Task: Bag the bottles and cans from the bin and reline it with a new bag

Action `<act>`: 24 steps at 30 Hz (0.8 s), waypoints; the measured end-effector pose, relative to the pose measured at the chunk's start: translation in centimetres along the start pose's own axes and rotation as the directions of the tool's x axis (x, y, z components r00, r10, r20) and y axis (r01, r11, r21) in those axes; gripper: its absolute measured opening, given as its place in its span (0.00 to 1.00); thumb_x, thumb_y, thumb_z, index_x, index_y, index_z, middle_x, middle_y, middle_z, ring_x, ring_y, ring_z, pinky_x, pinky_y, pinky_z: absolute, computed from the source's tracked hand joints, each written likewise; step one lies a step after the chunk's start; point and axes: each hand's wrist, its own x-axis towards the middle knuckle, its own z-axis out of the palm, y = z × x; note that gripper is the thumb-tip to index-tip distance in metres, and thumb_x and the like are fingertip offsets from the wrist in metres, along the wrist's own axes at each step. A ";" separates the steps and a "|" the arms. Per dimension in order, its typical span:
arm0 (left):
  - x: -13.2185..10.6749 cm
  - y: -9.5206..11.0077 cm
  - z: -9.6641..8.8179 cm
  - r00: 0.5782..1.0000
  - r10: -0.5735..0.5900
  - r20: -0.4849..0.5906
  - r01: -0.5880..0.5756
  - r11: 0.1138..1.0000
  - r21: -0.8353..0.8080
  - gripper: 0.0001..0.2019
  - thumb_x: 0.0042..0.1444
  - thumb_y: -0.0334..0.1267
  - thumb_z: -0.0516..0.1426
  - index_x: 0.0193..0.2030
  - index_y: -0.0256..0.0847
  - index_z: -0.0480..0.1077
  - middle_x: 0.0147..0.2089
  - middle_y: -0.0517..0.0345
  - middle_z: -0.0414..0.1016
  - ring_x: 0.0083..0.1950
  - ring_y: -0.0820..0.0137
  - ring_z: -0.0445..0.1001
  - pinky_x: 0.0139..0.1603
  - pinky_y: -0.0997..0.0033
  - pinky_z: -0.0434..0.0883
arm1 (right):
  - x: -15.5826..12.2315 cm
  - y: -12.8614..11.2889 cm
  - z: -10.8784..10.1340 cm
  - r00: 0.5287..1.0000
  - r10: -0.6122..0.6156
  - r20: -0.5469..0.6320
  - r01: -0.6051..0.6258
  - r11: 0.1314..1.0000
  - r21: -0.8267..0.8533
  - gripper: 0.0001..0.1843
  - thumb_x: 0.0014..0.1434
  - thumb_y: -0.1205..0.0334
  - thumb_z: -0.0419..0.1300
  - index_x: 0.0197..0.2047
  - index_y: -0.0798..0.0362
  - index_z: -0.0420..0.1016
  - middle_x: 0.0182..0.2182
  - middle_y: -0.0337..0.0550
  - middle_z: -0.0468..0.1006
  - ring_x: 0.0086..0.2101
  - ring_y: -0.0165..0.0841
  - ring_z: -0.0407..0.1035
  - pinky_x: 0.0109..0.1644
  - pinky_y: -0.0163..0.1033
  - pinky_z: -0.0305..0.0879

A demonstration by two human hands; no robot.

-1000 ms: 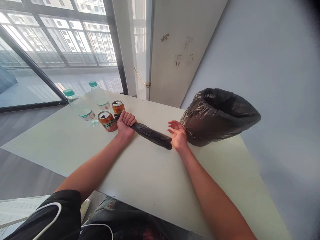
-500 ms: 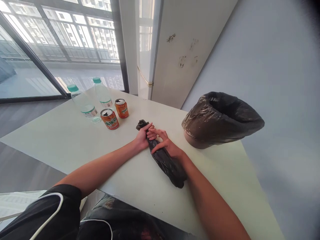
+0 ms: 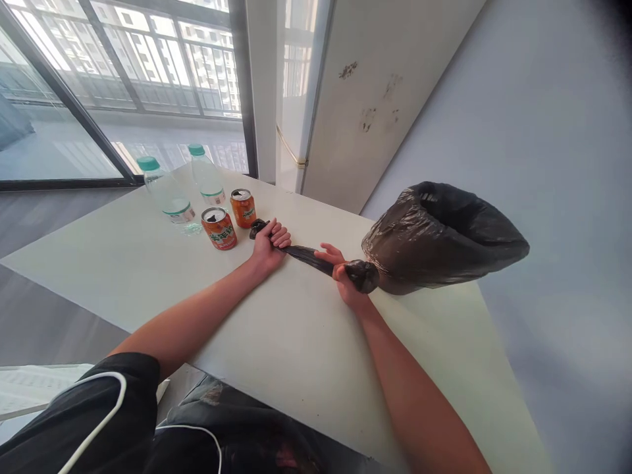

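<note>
A rolled-up black plastic bag (image 3: 309, 255) lies stretched across the white table (image 3: 276, 342). My left hand (image 3: 269, 242) is closed in a fist round its left end, just right of the cans. My right hand (image 3: 343, 273) grips the bag's other end, where a black bulge (image 3: 364, 275) sticks out past the fingers. The bag runs taut between the two hands. The bulge lies right against a bin lined with a black bag (image 3: 444, 237).
Two orange drink cans (image 3: 220, 228) (image 3: 243, 207) and two clear water bottles with green caps (image 3: 168, 195) (image 3: 206, 176) stand at the table's far left. The lined bin sits at the table's right edge by the grey wall. Behind are windows and a white door.
Half a second ago both hands met near the bag's upper end, the roll pointing toward me. Now the hands are apart and the bag is pulled thin and straight between them.
</note>
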 end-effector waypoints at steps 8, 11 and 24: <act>-0.1 -0.3 0.2 1.000 0.012 0.012 -0.013 0.997 0.077 0.26 0.75 0.41 0.56 0.25 0.41 0.53 0.19 0.69 0.46 0.17 0.80 0.50 0.18 0.78 0.55 | 0.4 0.2 -0.8 0.988 0.051 -0.143 -0.006 0.955 0.295 0.40 0.63 0.22 0.59 0.23 0.47 0.53 0.17 0.28 0.45 0.18 0.27 0.38 0.28 0.42 0.58; 0.1 0.1 0.1 0.999 0.048 -0.017 -0.046 0.990 0.137 0.29 0.74 0.45 0.59 0.24 0.42 0.50 0.19 0.69 0.44 0.16 0.80 0.48 0.16 0.76 0.52 | 0.6 0.2 -1.0 0.988 0.137 -0.077 -0.109 0.951 0.288 0.38 0.61 0.22 0.61 0.24 0.47 0.56 0.17 0.29 0.45 0.19 0.27 0.35 0.26 0.39 0.45; 0.5 1.1 -0.2 0.990 0.062 -0.127 -0.032 0.973 0.227 0.28 0.72 0.49 0.53 0.22 0.44 0.49 0.18 0.68 0.42 0.16 0.78 0.43 0.15 0.74 0.46 | 0.9 0.4 -1.5 0.979 0.160 -0.128 -0.118 0.951 0.287 0.45 0.58 0.20 0.62 0.24 0.47 0.42 0.17 0.28 0.38 0.20 0.27 0.34 0.23 0.38 0.41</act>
